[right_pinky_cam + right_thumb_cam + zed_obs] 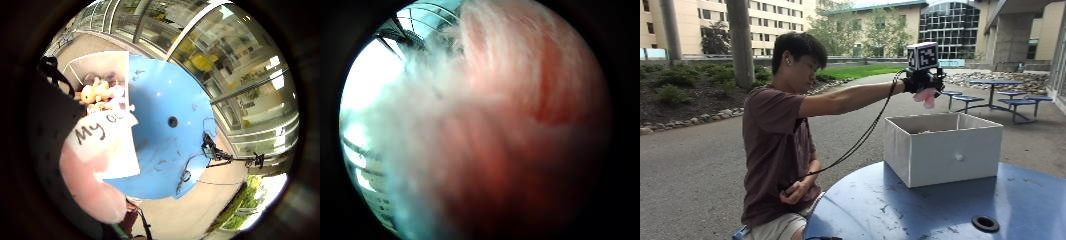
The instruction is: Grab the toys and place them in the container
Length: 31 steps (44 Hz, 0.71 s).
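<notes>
Item: pink plush toy point(927, 97), gripped in gloved right hand point(922, 81), suspended above open white container point(943, 147) at table's point(906, 210) twelve o'clock, evidently positioned for dropping among toys point(100, 92) inside.

Outside view: even, bright daylight, outdoors. Shadows are soft; the white box point(943, 152) shows a lit front face and a dimmer inner wall. The blue table point(906, 210) carries a mild sheen, no hard glare. Focus is adequate throughout.

Little-finger palm view: strong bending at the rim; the glass building behind curves heavily. A pink toy point(92, 185) close to the lens is out of focus, as is its white tag point(102, 127). Table surface evenly lit.

Thumb palm view: pink fur point(520, 130) fills the picture, fully blurred. A blown-out white patch sits at one edge.
</notes>
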Motion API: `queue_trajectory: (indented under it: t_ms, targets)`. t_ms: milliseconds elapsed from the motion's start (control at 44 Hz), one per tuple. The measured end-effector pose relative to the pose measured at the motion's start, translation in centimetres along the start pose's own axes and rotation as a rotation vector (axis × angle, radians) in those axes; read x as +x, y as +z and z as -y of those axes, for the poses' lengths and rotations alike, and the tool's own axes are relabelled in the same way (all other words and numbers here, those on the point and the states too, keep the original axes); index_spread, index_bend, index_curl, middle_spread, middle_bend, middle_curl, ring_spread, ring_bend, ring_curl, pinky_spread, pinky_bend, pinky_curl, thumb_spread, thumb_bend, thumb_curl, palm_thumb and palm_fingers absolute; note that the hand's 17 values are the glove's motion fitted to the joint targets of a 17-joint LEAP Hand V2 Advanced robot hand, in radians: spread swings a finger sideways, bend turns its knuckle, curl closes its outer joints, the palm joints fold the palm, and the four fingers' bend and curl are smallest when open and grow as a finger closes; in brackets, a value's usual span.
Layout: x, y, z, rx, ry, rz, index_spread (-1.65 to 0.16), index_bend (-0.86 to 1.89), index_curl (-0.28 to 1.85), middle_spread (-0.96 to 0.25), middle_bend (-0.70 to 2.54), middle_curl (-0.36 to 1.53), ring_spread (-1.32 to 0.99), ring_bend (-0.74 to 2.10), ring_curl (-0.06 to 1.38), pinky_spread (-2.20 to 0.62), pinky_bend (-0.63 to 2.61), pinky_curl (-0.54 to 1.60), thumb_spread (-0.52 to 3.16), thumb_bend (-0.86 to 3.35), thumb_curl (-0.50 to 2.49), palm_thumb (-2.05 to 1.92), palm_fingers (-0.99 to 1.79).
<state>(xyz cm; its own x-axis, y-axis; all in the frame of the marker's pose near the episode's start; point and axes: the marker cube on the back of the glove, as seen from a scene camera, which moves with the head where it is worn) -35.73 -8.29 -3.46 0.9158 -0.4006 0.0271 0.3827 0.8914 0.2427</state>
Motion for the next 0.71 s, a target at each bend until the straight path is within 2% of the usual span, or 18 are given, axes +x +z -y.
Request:
queue_trajectory:
  t_ms: [114,227,273,341,500,705]
  targets:
    - [-0.8,1.5,0.1,-0.062,-0.005,-0.053,-0.39,0.56,0.92,-0.25,1.02,0.77,-0.33,1.44,0.7,-0.35,1.09,0.5,0.67,-0.02,0.88,0.53,0.81]
    - [-4.1,3.6,0.6,-0.266,0.019,-0.02,-0.37,0.41,0.92,-0.28,0.92,0.75,-0.31,1.44,0.69,-0.33,1.1,0.5,0.79,-0.06,0.84,0.44,0.56]
    - [-4.3,4.2,0.4,-0.33,0.019,-0.007,-0.32,0.22,0.88,-0.25,0.66,0.68,-0.28,1.26,0.68,-0.27,1.19,0.56,0.91,-0.13,0.75,0.24,-0.17]
    - [-4.5,4.6,0.2,-0.335,0.01,0.016,-0.28,0.1,0.79,-0.16,0.43,0.59,-0.19,0.95,0.6,-0.17,1.25,0.53,0.98,-0.11,0.67,0.1,-0.54]
    - [-5.5,4.8,0.1,-0.292,0.006,0.024,-0.21,0.04,0.58,-0.05,0.23,0.49,-0.1,0.62,0.42,-0.05,1.14,0.45,1.08,-0.05,0.57,-0.01,-0.39]
    - [-5.2,5.2,-0.3,-0.267,-0.002,0.037,-0.18,0.07,0.46,-0.02,0.15,0.43,-0.04,0.48,0.36,0.01,1.0,0.39,1.17,-0.03,0.49,-0.02,-0.28]
